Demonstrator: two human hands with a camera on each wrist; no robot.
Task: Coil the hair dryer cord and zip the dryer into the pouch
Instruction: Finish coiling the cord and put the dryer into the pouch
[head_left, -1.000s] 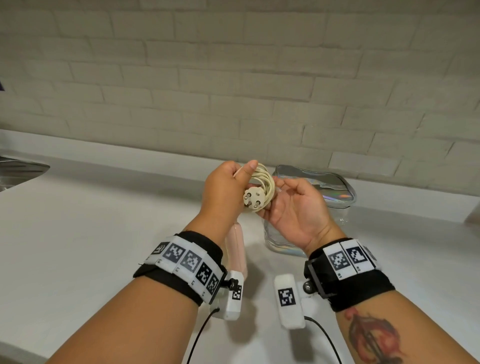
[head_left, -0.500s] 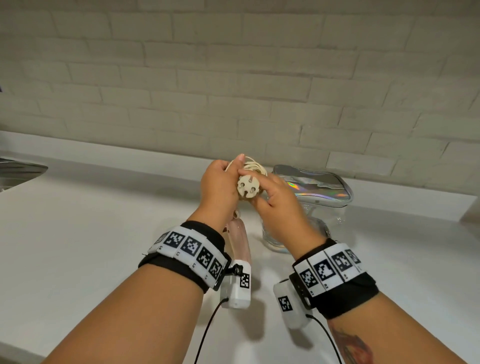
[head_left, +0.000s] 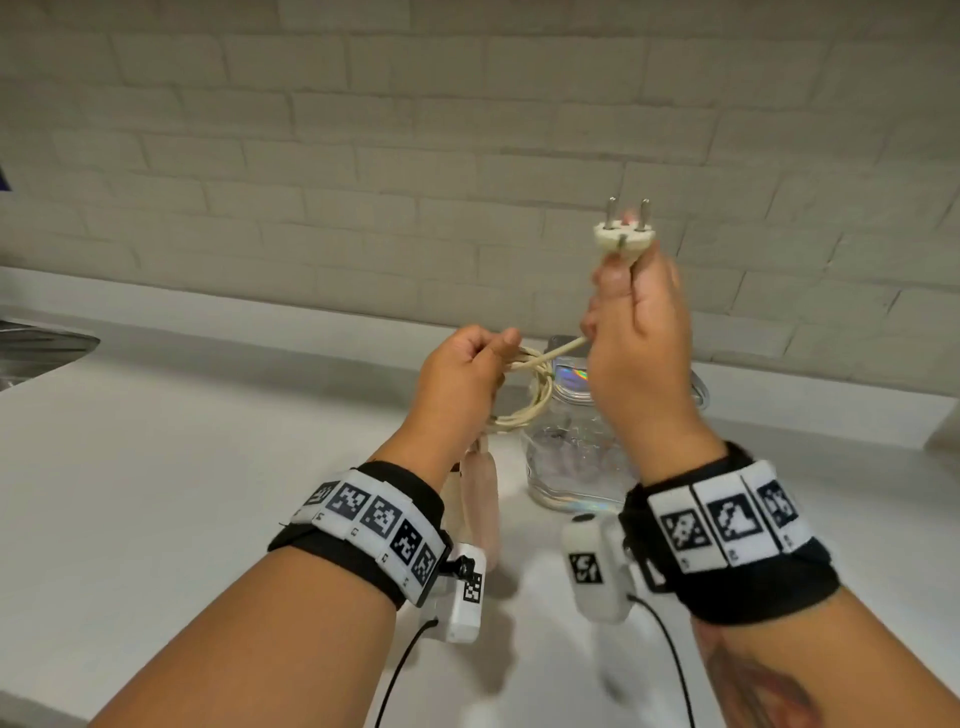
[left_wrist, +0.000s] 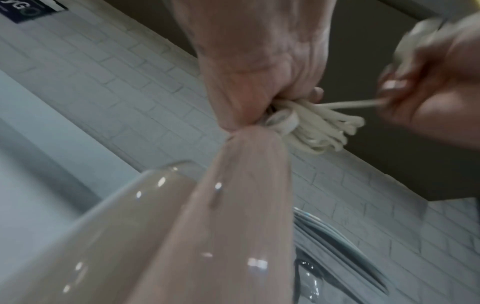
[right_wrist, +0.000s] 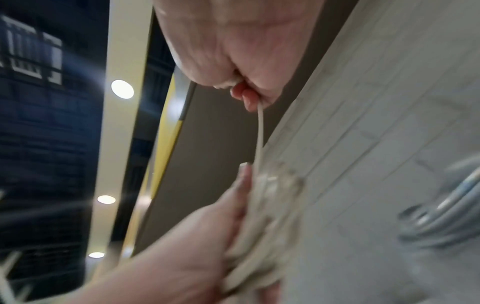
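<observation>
So a second ago both hands were bunched together around the coil with the plug tucked right against the loops, and now the right one has yanked the plug up and away toward 1 o'clock, so the tail end of the cord is pulled straight and taut out of the bundle. My guess is that's cinching a wrap or a tuck around the coil, which would mean the coiling is nearly done and the pouch part hasn't started. Going left to right: left hand (head_left: 462, 384) is clenched around the cord (head_left: 535, 395), cream loops sticking out past the knuckles at about 3 o'clock, still looking neat and bunched. The dryer (head_left: 480, 499) hangs below that fist at 6 o'clock, pale pink and glossy, off the counter (head_left: 182, 467) as far as I can tell. Then the right hand (head_left: 641, 332) is grasping the plug (head_left: 623, 236), round and off-white, pins pointing up. Behind that hand sits the pouch (head_left: 571, 457), clear with a rainbow sheen; I can't tell if it's open.
</observation>
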